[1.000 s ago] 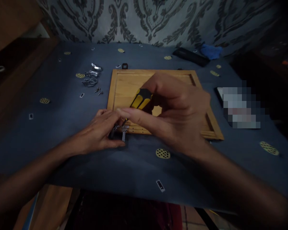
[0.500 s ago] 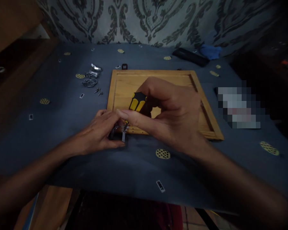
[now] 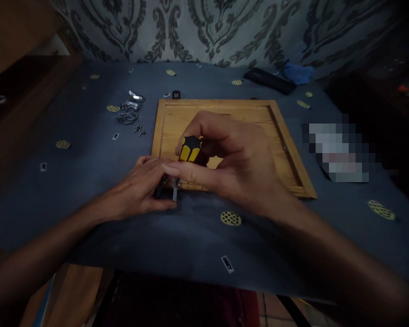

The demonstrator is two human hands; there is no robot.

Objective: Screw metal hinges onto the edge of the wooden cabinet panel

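Note:
My right hand [image 3: 231, 159] is closed around the black and yellow handle of a screwdriver [image 3: 191, 149]. Its shaft and tip are hidden behind my thumb. Below the handle, a metal latch [image 3: 175, 193] sits at the near left edge of a framed wooden panel [image 3: 238, 107]. My left hand [image 3: 139, 188] grips this latch, with the thumb under it and the fingers over the panel's corner. Part of the latch is covered by those fingers.
Several metal latches [image 3: 131, 105] and small screws [image 3: 139, 131] lie left of the panel on the dark tablecloth [image 3: 98, 245]. A black case [image 3: 269, 81] and a blue cloth [image 3: 298, 72] rest at the back right. A blurred-out flat item [image 3: 341, 154] lies at the right.
My right hand has shifted slightly left and turned the screwdriver, whose handle now stands more upright. My left hand and the panel have stayed in place.

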